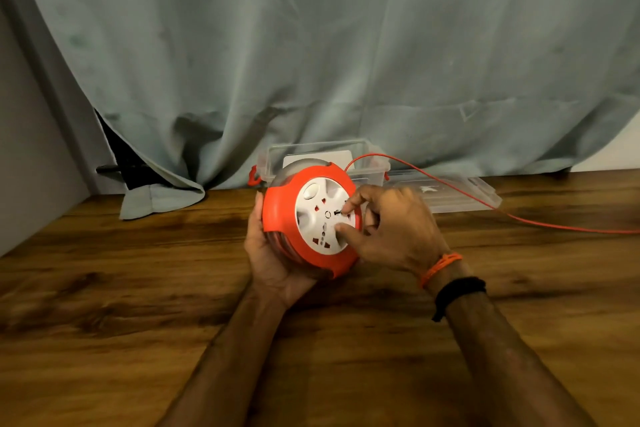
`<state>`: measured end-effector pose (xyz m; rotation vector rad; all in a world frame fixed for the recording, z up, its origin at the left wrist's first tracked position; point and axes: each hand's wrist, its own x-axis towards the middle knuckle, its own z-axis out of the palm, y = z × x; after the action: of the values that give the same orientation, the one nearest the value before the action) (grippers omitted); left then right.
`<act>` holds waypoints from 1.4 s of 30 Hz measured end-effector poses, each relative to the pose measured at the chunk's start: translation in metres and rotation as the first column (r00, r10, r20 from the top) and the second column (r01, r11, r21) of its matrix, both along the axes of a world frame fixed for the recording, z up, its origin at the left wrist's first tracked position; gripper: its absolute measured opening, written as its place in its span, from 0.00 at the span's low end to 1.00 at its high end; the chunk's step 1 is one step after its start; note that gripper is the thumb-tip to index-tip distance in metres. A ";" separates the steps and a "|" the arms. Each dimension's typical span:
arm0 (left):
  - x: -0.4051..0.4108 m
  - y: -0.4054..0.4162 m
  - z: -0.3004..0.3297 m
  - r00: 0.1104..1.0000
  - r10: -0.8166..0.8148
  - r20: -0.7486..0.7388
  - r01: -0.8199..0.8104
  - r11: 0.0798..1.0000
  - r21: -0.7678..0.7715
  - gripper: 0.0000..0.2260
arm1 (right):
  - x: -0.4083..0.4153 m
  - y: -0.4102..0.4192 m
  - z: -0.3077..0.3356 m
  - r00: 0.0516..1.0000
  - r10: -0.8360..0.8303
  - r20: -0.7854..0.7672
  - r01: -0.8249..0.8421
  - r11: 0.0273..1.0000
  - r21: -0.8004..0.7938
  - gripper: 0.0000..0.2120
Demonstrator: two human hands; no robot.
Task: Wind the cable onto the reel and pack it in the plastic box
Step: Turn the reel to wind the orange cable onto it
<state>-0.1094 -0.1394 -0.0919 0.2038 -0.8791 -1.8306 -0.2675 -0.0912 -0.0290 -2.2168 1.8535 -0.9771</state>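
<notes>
There is one view only, from a camera worn on the person's head, looking forward and down across the wooden table [104,305]. It is a wide-angle view: the curtain [311,45] at 12 o'clock bows at the edges. Both forearms enter from 6 o'clock, and the left hand [273,253] and right hand [391,229] meet close under the lens at the centre, around the reel [311,218]. The plastic box [329,156] lies beyond them, towards 12 o'clock.

Reel [311,218]: smooth orange and white plastic. Plastic box [367,163]: clear, glossy. Worktop [138,288]: wood-grain, slight sheen. Curtain [311,45]: matt creased cloth.
</notes>
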 end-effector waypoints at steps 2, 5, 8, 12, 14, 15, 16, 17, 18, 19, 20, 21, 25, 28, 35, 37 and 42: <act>0.001 0.002 0.001 1.000 0.014 0.021 -0.014 1.000 -0.003 0.33 | -0.008 0.000 0.002 0.987 0.020 -0.161 -0.041 0.990 -0.132 0.21; -0.001 0.002 0.001 1.000 -0.003 0.012 0.003 1.000 0.031 0.34 | -0.007 -0.002 -0.001 0.966 0.030 -0.256 -0.070 0.986 -0.149 0.28; -0.001 0.003 0.003 1.000 -0.025 0.018 0.024 0.999 0.047 0.35 | -0.010 -0.005 -0.007 0.962 0.018 -0.273 -0.077 0.975 -0.208 0.31; -0.002 0.002 0.003 0.999 -0.032 0.021 0.031 0.998 0.062 0.35 | -0.010 -0.009 -0.011 0.952 -0.008 -0.307 -0.082 0.957 -0.278 0.32; -0.001 0.001 0.002 1.000 -0.019 0.020 0.017 0.997 0.070 0.35 | -0.009 -0.009 -0.013 0.948 -0.031 -0.318 -0.075 0.946 -0.316 0.32; -0.002 0.001 0.002 1.000 -0.015 0.017 0.014 0.998 0.066 0.35 | -0.010 -0.009 -0.013 0.948 -0.050 -0.315 -0.061 0.941 -0.333 0.32; -0.003 0.001 0.002 1.000 -0.005 0.017 0.004 0.998 0.058 0.35 | -0.010 -0.009 -0.014 0.950 -0.069 -0.304 -0.040 0.940 -0.338 0.32; -0.004 0.002 0.002 1.000 0.010 0.014 -0.011 0.999 0.047 0.35 | -0.009 -0.008 -0.016 0.956 -0.094 -0.278 -0.006 0.941 -0.339 0.32; -0.005 0.002 0.002 1.000 0.029 0.011 -0.029 0.999 0.033 0.34 | -0.007 -0.008 -0.017 0.965 -0.123 -0.232 0.042 0.944 -0.326 0.31; -0.006 0.002 0.003 0.999 0.052 0.005 -0.052 0.998 0.018 0.33 | -0.002 -0.008 -0.019 0.974 -0.154 -0.168 0.096 0.945 -0.312 0.31; -0.007 0.002 0.003 0.998 0.069 0.001 -0.069 0.998 0.000 0.32 | 0.004 -0.008 -0.021 0.979 -0.181 -0.089 0.150 0.948 -0.282 0.31; -0.007 0.002 0.002 0.996 0.088 0.004 -0.088 0.996 -0.015 0.31 | 0.011 -0.008 -0.023 0.982 -0.189 0.005 0.185 0.953 -0.240 0.31; -0.006 0.001 0.000 0.991 0.130 0.038 -0.129 0.991 -0.032 0.31 | 0.025 -0.012 -0.024 0.915 -0.198 0.351 0.196 0.980 0.041 0.31; -0.006 0.001 0.001 0.993 0.110 0.037 -0.108 0.993 -0.043 0.32 | 0.023 -0.015 -0.025 0.929 -0.194 0.315 0.181 0.981 0.071 0.35; -0.001 -0.001 0.001 1.000 -0.014 0.010 0.014 1.000 -0.005 0.36 | -0.003 -0.009 -0.005 0.995 -0.047 0.082 0.064 0.976 -0.209 0.19; -0.001 -0.002 -0.002 1.000 -0.020 0.016 0.020 1.000 -0.009 0.35 | -0.011 -0.006 0.000 0.999 0.041 -0.034 -0.048 0.969 -0.242 0.16; -0.003 -0.002 -0.002 0.998 -0.069 -0.002 0.069 0.998 -0.010 0.35 | -0.014 -0.004 -0.002 0.966 0.082 -0.247 -0.141 0.962 -0.234 0.28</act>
<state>-0.1124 -0.1412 -0.0935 0.1674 -0.9032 -1.8894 -0.2814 -0.0954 -0.0312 -2.6597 1.7502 -1.0157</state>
